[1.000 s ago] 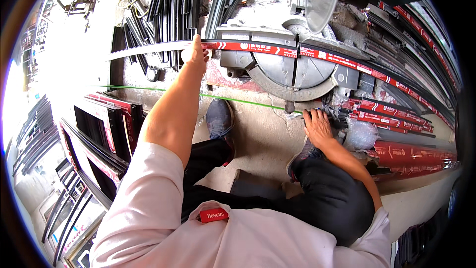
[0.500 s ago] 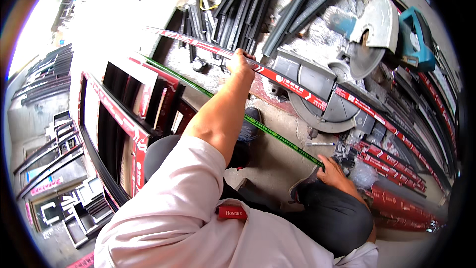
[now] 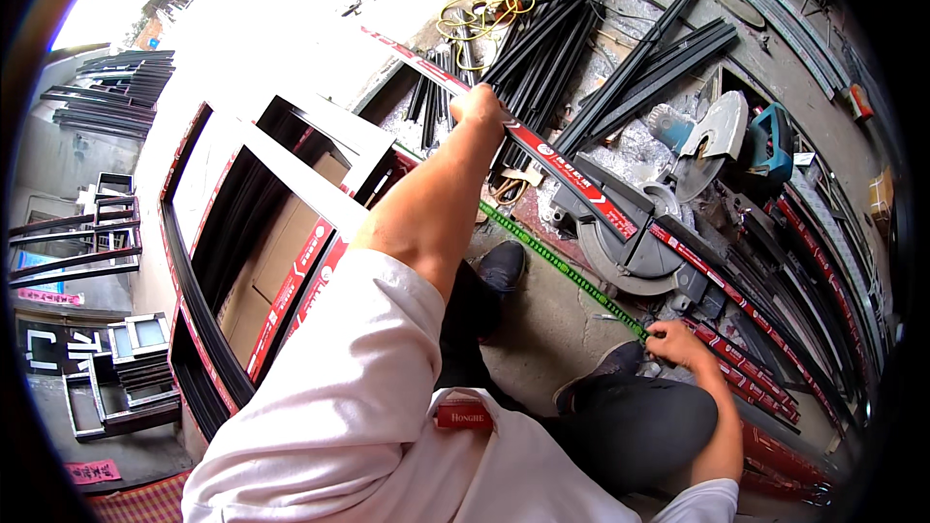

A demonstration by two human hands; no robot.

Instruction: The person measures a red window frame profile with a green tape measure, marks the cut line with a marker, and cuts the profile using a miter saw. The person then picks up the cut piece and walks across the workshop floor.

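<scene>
My left hand (image 3: 481,108) reaches forward with its fingers wrapped round a long profile bar (image 3: 542,150) covered in red and white film. The bar slants down to the right across the base of a mitre saw (image 3: 712,140), whose round blade is raised above it. In my right hand (image 3: 678,341), low beside my right knee, is the end of a green tape measure blade (image 3: 562,269). The tape stretches up and left, roughly along the bar and nearer to me, and passes behind my left forearm.
Dark frames with red film (image 3: 281,281) stand close on my left. Bundles of black profiles (image 3: 562,48) and a yellow cord (image 3: 475,24) lie ahead. More red-filmed bars (image 3: 751,378) are stacked at the right, near the saw. Small frames (image 3: 145,368) sit at far left.
The view has swung, showing more floor ahead. My right hand and the tape's end have come closer to the saw base. My left hand keeps its grip on the bar.
</scene>
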